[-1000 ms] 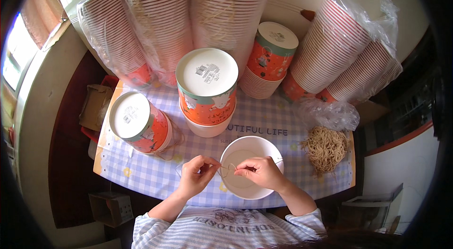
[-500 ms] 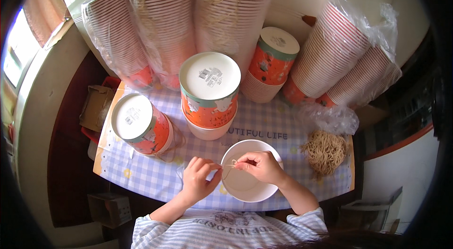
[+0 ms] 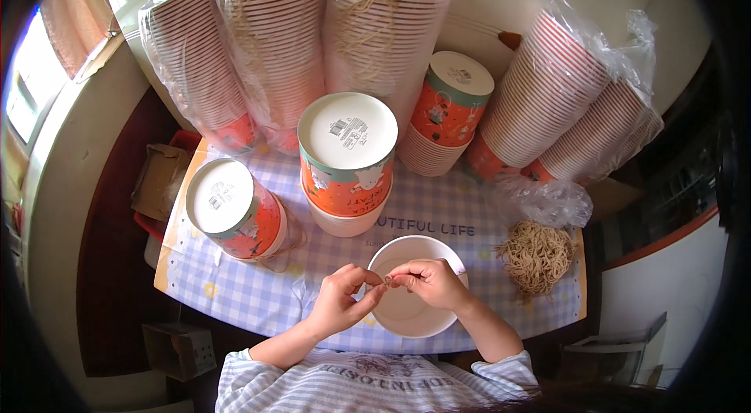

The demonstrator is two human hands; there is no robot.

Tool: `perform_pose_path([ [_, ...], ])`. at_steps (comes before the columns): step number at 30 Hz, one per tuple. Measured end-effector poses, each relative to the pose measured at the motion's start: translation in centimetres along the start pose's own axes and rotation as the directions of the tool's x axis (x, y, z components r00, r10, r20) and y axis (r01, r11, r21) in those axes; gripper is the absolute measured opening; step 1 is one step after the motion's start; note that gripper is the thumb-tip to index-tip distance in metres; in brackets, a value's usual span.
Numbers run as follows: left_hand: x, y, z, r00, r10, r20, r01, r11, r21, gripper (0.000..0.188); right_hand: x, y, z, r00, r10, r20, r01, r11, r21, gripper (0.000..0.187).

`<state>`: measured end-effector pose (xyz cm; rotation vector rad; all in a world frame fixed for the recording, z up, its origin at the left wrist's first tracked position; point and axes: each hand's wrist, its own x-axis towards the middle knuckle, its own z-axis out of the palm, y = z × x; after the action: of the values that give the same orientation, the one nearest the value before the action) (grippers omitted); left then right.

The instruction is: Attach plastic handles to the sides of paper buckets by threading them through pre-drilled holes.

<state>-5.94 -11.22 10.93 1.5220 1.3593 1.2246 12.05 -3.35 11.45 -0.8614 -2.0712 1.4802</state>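
A white paper bucket (image 3: 418,322) stands mouth up near the table's front edge. Over its opening my two hands meet, fingertips almost touching, around a thin tan string (image 3: 387,281). My left hand (image 3: 344,299) pinches the string between thumb and index finger at the bucket's left rim. From the right, my right hand (image 3: 429,283) pinches it too, thumb and index finger pressed together. A small loop or knot seems to sit between the fingertips, partly hidden by them.
Upside-down orange printed buckets stand at left (image 3: 235,210), centre (image 3: 348,155) and back right (image 3: 450,108). Tall bagged bucket stacks (image 3: 270,45) line the back, with more bagged stacks (image 3: 544,92) at right. A tan string bundle (image 3: 540,256) lies beside crumpled plastic (image 3: 547,202) on the checked tablecloth (image 3: 258,296).
My left hand has moved right, closing the gap to my right hand. The stretch of string between them is shorter. Both hands keep their pinch.
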Motion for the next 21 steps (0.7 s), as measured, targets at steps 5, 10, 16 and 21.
perform_pose_path([
  [5,0.0,-0.7,0.3,0.999,-0.048,0.008,0.049,0.975,-0.216,0.009,0.1,-0.5,0.0,1.0,-0.02,0.018,0.02,0.999,-0.035,0.012],
  [10,0.6,-0.1,-0.4,0.981,-0.118,0.153,0.157,0.946,-0.283,0.011,0.0,-0.1,0.1,1.0,-0.025,-0.009,0.025,1.0,0.012,0.01],
  [16,0.9,0.6,-0.6,0.981,-0.111,0.158,0.138,0.976,-0.169,0.012,-0.1,-0.2,-0.1,1.0,-0.005,-0.004,0.005,0.994,0.112,0.007],
  [21,1.0,0.6,-0.7,0.984,-0.073,0.164,0.106,0.974,-0.202,0.013,0.0,-0.4,-0.2,0.997,-0.071,0.022,0.071,0.998,0.001,0.008],
])
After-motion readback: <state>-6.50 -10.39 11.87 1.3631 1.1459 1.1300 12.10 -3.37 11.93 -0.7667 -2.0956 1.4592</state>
